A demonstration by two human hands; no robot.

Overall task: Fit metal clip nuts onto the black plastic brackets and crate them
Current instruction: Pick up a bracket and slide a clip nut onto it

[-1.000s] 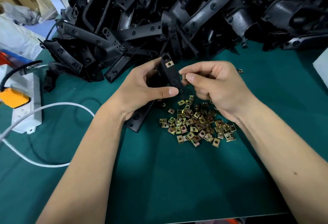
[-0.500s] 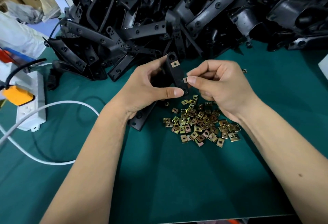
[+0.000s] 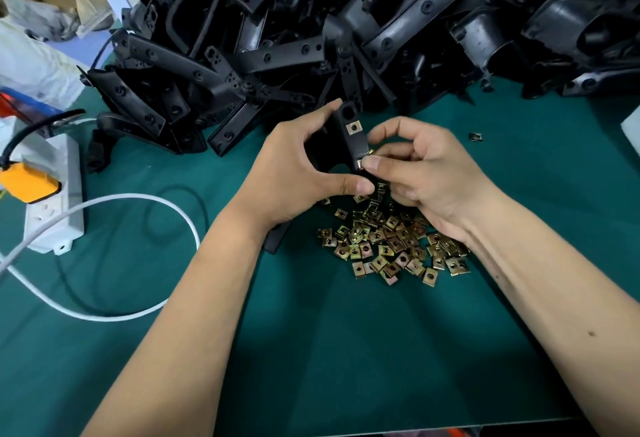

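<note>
Since a second ago: right thumb and forefinger closer in, now pressed against bracket edge; left grip unchanged.

Green mat (image 3: 346, 350) across whole bench. Big heap (image 3: 346, 21) of black brackets along far side, spilling toward left edge of mat. White power strip (image 3: 55, 208) at left, orange plug (image 3: 24, 182) seated in it, white cable (image 3: 131, 201) looping over mat, thin black cable beside it. Cardboard and white wrapping at far left corner, blurred.

Held bracket (image 3: 349, 131) at centre, raised off mat, upper end pointing away toward heap, lower end sticking out below left wrist and resting near mat. Left hand (image 3: 298, 173) curled round bracket, thumb along near side, fingers wrapped behind. Right hand (image 3: 426, 173) pinching small clip nut (image 3: 361, 163) between thumb and forefinger, nut touching bracket's right edge partway down; remaining fingers curled under, whether holding more nuts, cannot tell. Fitted nut (image 3: 354, 127) already seated near bracket's upper end, square, brass-coloured, hole in middle.

Pile of loose nuts (image 3: 391, 246) on mat just below both hands, partly hidden under right wrist. Stray nut (image 3: 477, 137) lying alone on mat to right of right hand, well apart from pile.
</note>
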